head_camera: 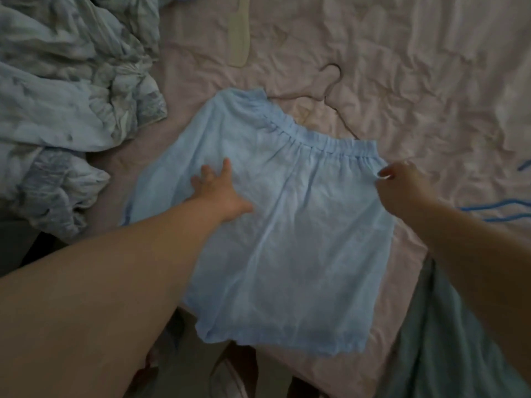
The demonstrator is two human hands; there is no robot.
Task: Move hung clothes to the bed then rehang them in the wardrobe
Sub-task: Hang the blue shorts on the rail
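Honestly, with the blue skirt [275,225] flat on the bed [402,81], left hand [221,193] pressing open-palmed, right hand [402,182] pinching the waistband corner, we tug gently and smooth wrinkles outward.

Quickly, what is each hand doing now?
Left hand: open, pressing flat on the light blue fabric skirt.
Right hand: pinching the skirt's elastic waistband edge.
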